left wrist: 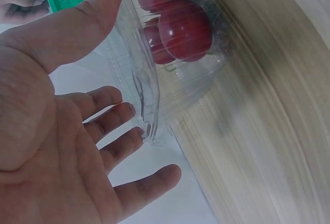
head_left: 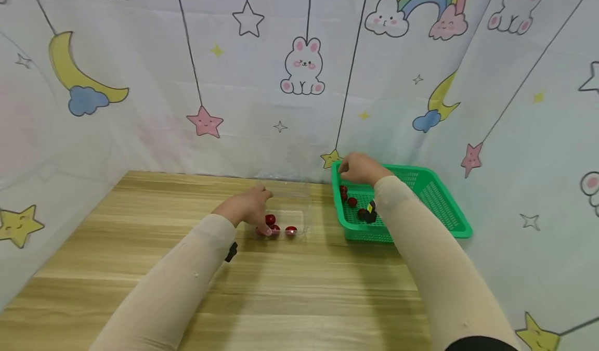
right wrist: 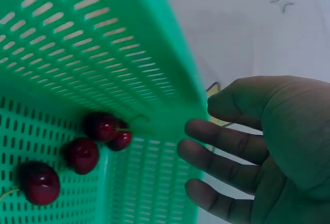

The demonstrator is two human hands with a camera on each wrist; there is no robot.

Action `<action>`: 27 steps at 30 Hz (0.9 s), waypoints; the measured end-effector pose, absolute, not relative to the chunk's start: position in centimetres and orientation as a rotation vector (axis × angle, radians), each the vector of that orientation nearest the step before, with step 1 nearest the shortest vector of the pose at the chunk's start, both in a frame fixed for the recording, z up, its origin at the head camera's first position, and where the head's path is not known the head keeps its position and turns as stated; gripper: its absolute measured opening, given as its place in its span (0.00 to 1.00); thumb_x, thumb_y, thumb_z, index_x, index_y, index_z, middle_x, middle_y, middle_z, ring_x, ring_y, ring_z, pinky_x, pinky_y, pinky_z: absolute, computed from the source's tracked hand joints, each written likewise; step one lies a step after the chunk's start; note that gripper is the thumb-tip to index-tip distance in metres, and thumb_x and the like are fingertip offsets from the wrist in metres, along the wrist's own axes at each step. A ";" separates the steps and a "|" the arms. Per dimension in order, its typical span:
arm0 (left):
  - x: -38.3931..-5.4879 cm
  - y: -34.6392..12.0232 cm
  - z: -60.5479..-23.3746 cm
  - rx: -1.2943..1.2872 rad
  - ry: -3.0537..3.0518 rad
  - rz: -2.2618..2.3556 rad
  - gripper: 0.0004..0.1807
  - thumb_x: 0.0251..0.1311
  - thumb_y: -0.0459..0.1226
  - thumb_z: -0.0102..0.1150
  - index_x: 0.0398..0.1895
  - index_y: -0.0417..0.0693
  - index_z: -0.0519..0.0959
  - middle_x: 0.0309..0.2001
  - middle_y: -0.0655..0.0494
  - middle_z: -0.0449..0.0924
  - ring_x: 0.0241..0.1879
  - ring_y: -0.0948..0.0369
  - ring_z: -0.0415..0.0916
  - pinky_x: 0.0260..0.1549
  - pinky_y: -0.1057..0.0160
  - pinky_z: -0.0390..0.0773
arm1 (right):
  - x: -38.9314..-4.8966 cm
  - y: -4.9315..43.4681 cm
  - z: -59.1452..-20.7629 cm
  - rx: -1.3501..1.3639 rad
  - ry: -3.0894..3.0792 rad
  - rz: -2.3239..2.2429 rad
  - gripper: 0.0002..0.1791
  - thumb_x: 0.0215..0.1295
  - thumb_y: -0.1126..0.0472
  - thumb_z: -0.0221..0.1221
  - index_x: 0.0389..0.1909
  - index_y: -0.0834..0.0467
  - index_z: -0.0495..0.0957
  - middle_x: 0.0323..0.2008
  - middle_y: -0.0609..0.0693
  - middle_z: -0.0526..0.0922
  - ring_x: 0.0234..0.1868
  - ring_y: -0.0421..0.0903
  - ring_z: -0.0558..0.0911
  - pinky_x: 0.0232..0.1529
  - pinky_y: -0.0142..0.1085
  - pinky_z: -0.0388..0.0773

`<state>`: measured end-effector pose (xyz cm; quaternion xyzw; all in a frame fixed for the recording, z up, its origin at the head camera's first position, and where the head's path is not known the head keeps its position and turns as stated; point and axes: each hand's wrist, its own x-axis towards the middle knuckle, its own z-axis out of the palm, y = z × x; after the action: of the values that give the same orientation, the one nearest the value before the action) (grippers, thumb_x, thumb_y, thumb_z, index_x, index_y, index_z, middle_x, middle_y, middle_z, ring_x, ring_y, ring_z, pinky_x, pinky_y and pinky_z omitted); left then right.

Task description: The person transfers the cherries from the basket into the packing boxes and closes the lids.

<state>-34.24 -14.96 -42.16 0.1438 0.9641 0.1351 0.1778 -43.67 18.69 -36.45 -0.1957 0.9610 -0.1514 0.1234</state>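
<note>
A clear plastic box (head_left: 306,213) stands mid-table with several dark red cherries (head_left: 291,230) inside. My left hand (head_left: 248,205) is at its left side, the thumb over the near edge. In the left wrist view the thumb lies close to the box's wall (left wrist: 147,92) and the fingers are spread; whether they touch it I cannot tell. My right hand (head_left: 361,169) hovers at the far left corner of a green basket (head_left: 460,231). Its fingers are loosely bent with nothing between them in the right wrist view. Several cherries (right wrist: 82,156) with stems lie in the basket.
The wood-grain table (head_left: 299,294) runs back to a white cloth (head_left: 262,80) printed with stars, moons and rabbits. This cloth hangs close behind the box and basket, and also along both sides. A small black object (head_left: 231,252) shows at the left wrist.
</note>
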 end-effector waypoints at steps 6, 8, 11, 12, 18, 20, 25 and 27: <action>-34.3 -15.3 -42.3 0.409 2.734 0.366 0.64 0.57 0.53 0.90 0.91 0.43 0.63 0.89 0.38 0.58 0.89 0.37 0.57 0.82 0.34 0.71 | -45.1 18.7 -38.2 -0.529 2.752 -0.406 0.21 0.85 0.63 0.56 0.70 0.65 0.86 0.76 0.67 0.81 0.76 0.67 0.81 0.70 0.59 0.85; -34.3 -15.3 -42.3 0.412 2.737 0.359 0.64 0.57 0.53 0.90 0.91 0.43 0.63 0.89 0.38 0.58 0.89 0.37 0.58 0.82 0.34 0.71 | -45.5 18.6 -38.7 -0.530 2.745 -0.376 0.21 0.84 0.63 0.57 0.69 0.65 0.86 0.77 0.67 0.79 0.77 0.67 0.80 0.70 0.60 0.85; -34.2 -15.3 -42.0 0.411 2.735 0.358 0.63 0.57 0.52 0.90 0.91 0.43 0.63 0.89 0.38 0.59 0.89 0.37 0.58 0.82 0.34 0.71 | -45.9 18.7 -39.3 -0.530 2.722 -0.319 0.22 0.83 0.62 0.61 0.71 0.64 0.84 0.79 0.67 0.77 0.79 0.67 0.78 0.72 0.61 0.84; -34.1 -15.2 -41.9 0.412 2.735 0.358 0.63 0.57 0.52 0.90 0.91 0.43 0.63 0.89 0.38 0.59 0.88 0.37 0.58 0.82 0.34 0.71 | -46.0 18.7 -39.4 -0.522 2.711 -0.307 0.22 0.82 0.61 0.62 0.71 0.63 0.84 0.80 0.66 0.77 0.79 0.67 0.78 0.73 0.61 0.83; -34.0 -15.0 -41.6 0.412 2.730 0.358 0.63 0.58 0.52 0.90 0.90 0.43 0.64 0.87 0.38 0.62 0.87 0.37 0.61 0.81 0.34 0.73 | -46.0 19.0 -40.5 -0.412 2.647 -0.325 0.25 0.79 0.59 0.70 0.73 0.61 0.84 0.77 0.64 0.80 0.68 0.63 0.87 0.64 0.58 0.90; -34.0 -15.0 -41.7 0.408 2.727 0.357 0.63 0.58 0.52 0.90 0.90 0.43 0.64 0.87 0.39 0.62 0.87 0.37 0.61 0.81 0.34 0.73 | -45.8 19.0 -40.7 -0.398 2.636 -0.332 0.25 0.78 0.59 0.71 0.72 0.62 0.84 0.76 0.64 0.81 0.65 0.63 0.88 0.60 0.56 0.91; -34.0 -14.9 -41.8 0.401 2.720 0.367 0.63 0.58 0.52 0.90 0.91 0.44 0.63 0.87 0.39 0.61 0.87 0.38 0.61 0.81 0.34 0.73 | -45.5 18.8 -41.0 -0.356 2.617 -0.368 0.24 0.79 0.60 0.72 0.70 0.64 0.85 0.70 0.65 0.85 0.60 0.61 0.91 0.56 0.52 0.94; -34.0 -14.9 -41.9 0.400 2.720 0.368 0.62 0.58 0.52 0.90 0.91 0.44 0.63 0.87 0.39 0.61 0.87 0.38 0.61 0.81 0.34 0.73 | -45.7 18.8 -41.2 -0.336 2.609 -0.391 0.22 0.79 0.60 0.71 0.68 0.64 0.87 0.66 0.63 0.87 0.58 0.59 0.91 0.54 0.50 0.95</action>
<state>-34.04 -14.90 -41.90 0.1419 0.9641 0.1303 0.1829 -45.66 18.81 -41.24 -0.1227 0.9526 -0.1428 0.2389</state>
